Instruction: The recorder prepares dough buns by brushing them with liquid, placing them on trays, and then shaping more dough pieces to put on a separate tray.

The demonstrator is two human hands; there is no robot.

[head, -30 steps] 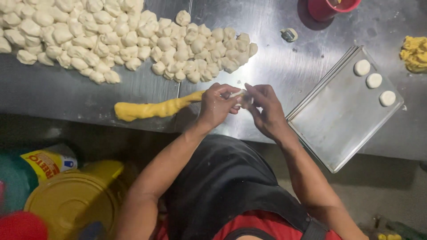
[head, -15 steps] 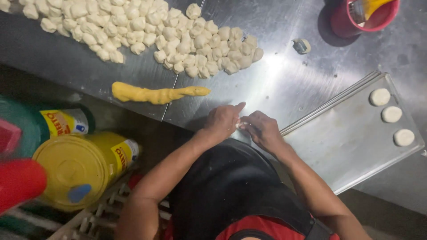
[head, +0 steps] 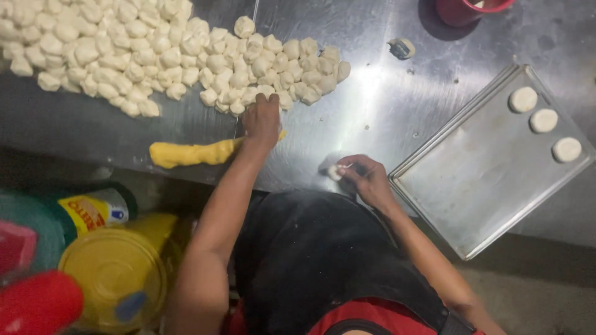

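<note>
Left hand (head: pixel 261 122): fingers curled over one yellow dough roll (head: pixel 189 152), reaching toward the white dough-piece heap (head: pixel 155 53) at 11 o'clock. Right hand (head: pixel 366 178): pinching one small white dough piece (head: pixel 336 172). Tray (head: pixel 478 186), 3 o'clock: three discs (head: pixel 544 120). Yellow-lidded can (head: pixel 115 279), 8 o'clock.

I see the dough pile (head: pixel 155 56) across the upper left of the frame on the table (head: pixel 397 99). Below it lies the filling roll (head: pixel 192 152), my left hand (head: pixel 262 121) on its right end. My right hand (head: pixel 366 180) sits at centre, the tray (head: pixel 478 186) just right of it, three discs (head: pixel 544 121) in its upper right corner
</note>
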